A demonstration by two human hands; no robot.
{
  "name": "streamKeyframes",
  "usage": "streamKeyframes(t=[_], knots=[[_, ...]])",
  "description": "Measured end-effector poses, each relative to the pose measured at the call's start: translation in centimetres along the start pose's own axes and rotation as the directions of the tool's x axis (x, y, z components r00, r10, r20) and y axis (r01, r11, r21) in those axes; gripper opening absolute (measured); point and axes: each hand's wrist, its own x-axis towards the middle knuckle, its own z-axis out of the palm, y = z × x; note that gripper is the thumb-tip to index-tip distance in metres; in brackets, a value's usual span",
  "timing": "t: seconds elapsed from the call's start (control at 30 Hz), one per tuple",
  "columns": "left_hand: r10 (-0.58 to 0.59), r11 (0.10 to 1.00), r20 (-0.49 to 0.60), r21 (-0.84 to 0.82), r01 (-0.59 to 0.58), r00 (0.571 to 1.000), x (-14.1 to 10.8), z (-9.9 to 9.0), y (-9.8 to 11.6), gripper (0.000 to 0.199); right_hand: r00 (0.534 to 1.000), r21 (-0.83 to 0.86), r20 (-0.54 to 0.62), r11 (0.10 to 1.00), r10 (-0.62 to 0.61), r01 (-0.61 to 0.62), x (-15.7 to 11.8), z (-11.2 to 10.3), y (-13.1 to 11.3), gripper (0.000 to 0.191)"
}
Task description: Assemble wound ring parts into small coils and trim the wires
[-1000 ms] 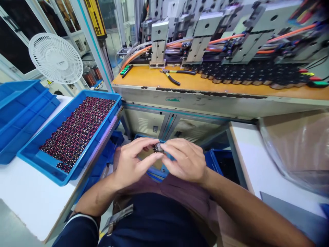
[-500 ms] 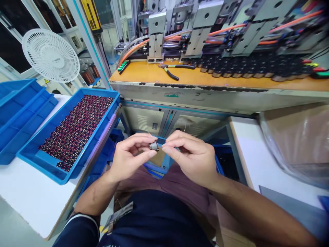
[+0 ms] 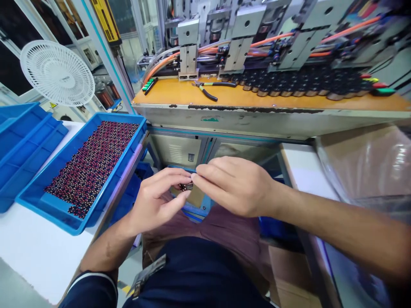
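Low in the middle, over my lap, my left hand [image 3: 157,199] is closed, with a small cylindrical coil part [image 3: 186,187] between thumb and fingers. The part looks metallic with dark and coppery bits; most of it is covered by the fingers. My right hand [image 3: 236,186] is closed in a pinch right at the part's upper right side, its thumb and fingertips close to the left fingertips. Whatever lies in that pinch is hidden, though thin wires stood out of the part a moment earlier.
A blue tray [image 3: 30,199] of small dark-red and black parts stands on the left table, beside stacked blue bins [image 3: 25,149]. Ahead, pliers [image 3: 208,92] and black-topped coils [image 3: 289,83] lie on an orange bench [image 3: 167,93]. A plastic-lined carton [image 3: 362,158] is at right.
My right hand has moved left and turned over towards the part, its forearm rising. The part in my left hand has tilted and is more covered. The whole view has shifted slightly.
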Motion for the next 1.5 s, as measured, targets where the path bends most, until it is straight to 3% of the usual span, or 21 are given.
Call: streamKeyframes(t=[0.07,0.13,0.2,0.27,0.3,0.33,0.37,0.43,0.5,0.53,0.6,0.67,0.8,0.9,1.07,1.17,1.27,1.3,1.37,1.43,1.5], knots=[[-0.024,0.999,-0.006,-0.042,0.024,1.000,-0.3,0.0,0.0,0.025,0.994,0.158,0.036,0.981,0.106,-0.110,0.2,0.4,-0.2,0.032],[-0.044,0.995,-0.014,-0.092,0.043,0.999,-0.5,-0.1,-0.2,0.026,0.948,0.449,0.138,0.835,0.288,-0.319,0.3,0.4,-0.7,0.029],[-0.047,0.990,-0.019,-0.137,0.044,0.999,-0.7,-0.2,-0.4,0.027,0.820,0.677,0.377,0.476,0.431,-0.562,0.5,0.2,-1.1,0.026],[-0.039,0.986,-0.020,-0.162,0.035,0.999,-0.9,-0.3,-0.6,0.026,0.656,0.683,0.650,0.083,0.384,-0.726,0.8,-0.1,-0.7,0.025],[-0.036,0.985,-0.020,-0.169,0.032,0.999,-1.0,-0.4,-0.7,0.026,0.596,0.633,0.743,-0.034,0.305,-0.773,0.9,-0.1,0.0,0.026],[-0.038,0.985,-0.024,-0.172,0.033,0.999,-1.1,-0.5,-0.9,0.025,0.562,0.593,0.790,-0.072,0.244,-0.802,1.1,-0.1,1.1,0.027],[-0.046,0.984,-0.036,-0.172,0.039,0.998,-1.2,-0.6,-1.0,0.025,0.555,0.579,0.795,-0.029,0.245,-0.815,1.3,0.2,2.5,0.028],[-0.073,0.983,-0.082,-0.172,0.058,0.994,-1.5,-0.9,-1.1,0.027,0.590,0.547,0.678,0.236,0.439,-0.803,1.6,1.2,6.5,0.028],[-0.107,0.980,-0.146,-0.180,0.080,0.983,-1.9,-1.2,-1.3,0.028,0.607,0.327,0.361,0.513,0.708,-0.794,2.0,3.0,11.3,0.024],[-0.123,0.978,-0.175,-0.187,0.090,0.977,-2.0,-1.3,-1.3,0.029,0.588,0.184,0.246,0.558,0.771,-0.809,2.1,4.0,13.7,0.025],[-0.149,0.975,-0.217,-0.198,0.105,0.965,-2.4,-1.7,-1.3,0.029,0.564,-0.041,0.177,0.579,0.806,-0.814,2.3,6.3,18.0,0.037],[-0.169,0.973,-0.247,-0.196,0.122,0.954,-2.8,-2.1,-1.2,0.029,0.514,-0.216,0.238,0.560,0.825,-0.800,2.4,8.5,20.9,0.045],[-0.213,0.971,-0.312,-0.176,0.164,0.926,-3.4,-2.9,-0.8,0.026,0.405,-0.344,0.353,0.519,0.844,-0.782,2.3,11.4,22.3,0.062],[-0.245,0.965,-0.359,-0.183,0.189,0.901,-3.8,-3.4,-0.7,0.024,0.419,-0.331,0.395,0.552,0.817,-0.765,1.8,11.5,21.4,0.063],[-0.268,0.952,-0.386,-0.249,0.180,0.883,-3.9,-3.2,-1.0,0.023,0.542,-0.212,0.447,0.673,0.712,-0.709,-0.9,9.0,18.7,0.045],[-0.289,0.938,-0.381,-0.295,0.181,0.878,-3.6,-2.7,-1.1,0.021,0.618,-0.151,0.396,0.712,0.680,-0.686,-3.3,7.1,13.7,0.046],[-0.288,0.936,-0.376,-0.307,0.174,0.881,-3.1,-2.1,-1.1,0.018,0.701,0.053,0.388,0.744,0.599,-0.666,-5.3,5.3,5.9,0.051],[-0.281,0.937,-0.372,-0.306,0.169,0.884,-2.9,-2.0,-1.1,0.018,0.737,0.291,0.361,0.682,0.571,-0.671,-5.7,4.8,3.0,0.045],[-0.268,0.940,-0.359,-0.299,0.162,0.894,-2.4,-1.6,-1.1,0.017,0.706,0.599,0.418,0.411,0.572,-0.687,-6.0,3.9,-2.3,0.040],[-0.255,0.943,-0.345,-0.294,0.154,0.904,-2.0,-1.3,-1.1,0.017,0.681,0.757,0.458,0.152,0.571,-0.636,-5.9,3.3,-6.2,0.048],[-0.241,0.946,-0.333,-0.292,0.144,0.912,-1.6,-1.0,-1.0,0.018,0.684,0.818,0.473,0.011,0.556,-0.575,-5.7,2.9,-8.5,0.062]])
